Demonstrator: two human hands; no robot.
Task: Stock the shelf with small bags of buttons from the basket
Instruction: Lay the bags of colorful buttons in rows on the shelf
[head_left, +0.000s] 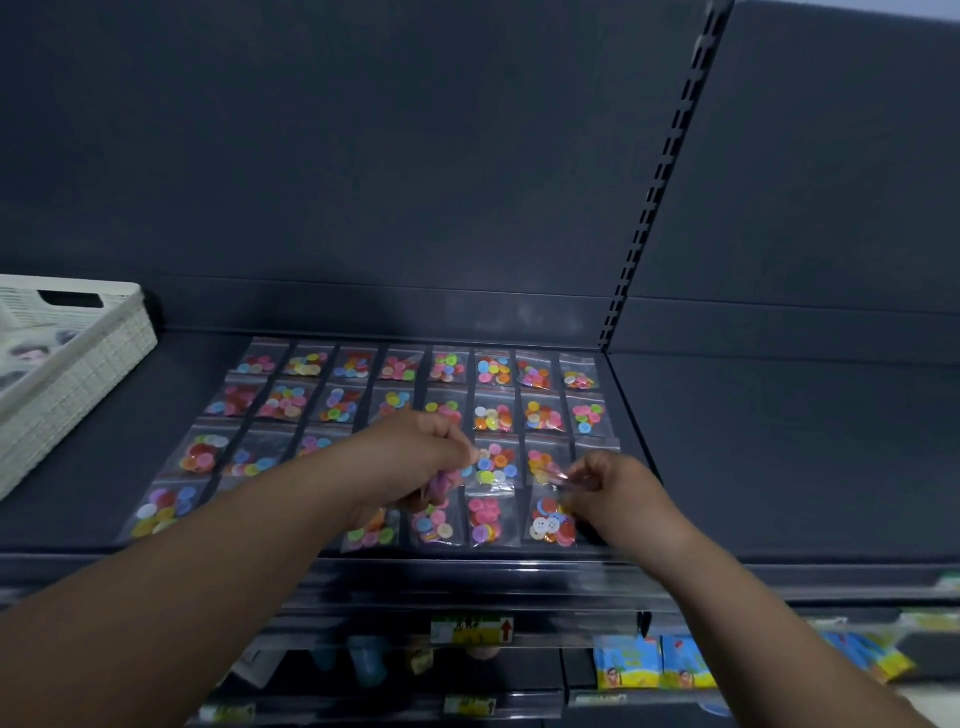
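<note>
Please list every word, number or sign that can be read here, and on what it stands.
No word or number can be read.
Shelf-edge label: a red upward arrow; print blurred.
Lower label: too blurred.
Blue and yellow packets: print too blurred.
Bags of buttons: no print visible.

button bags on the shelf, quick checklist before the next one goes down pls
1. Bag in the placing hand: ok, the right hand pinches the clear top edge of a bag at the front row.
2. Spare stock in hand: ok, the left hand grips a bunch of bags.
3. Grid tidy: ok, the laid bags lie flat in straight rows on the shelf.
4. Free spot at the front right corner: cannot tell, the right hand covers it.
5. Stock left in the basket: cannot tell, it sits at the shelf's left end but its inside is blurred.
</note>
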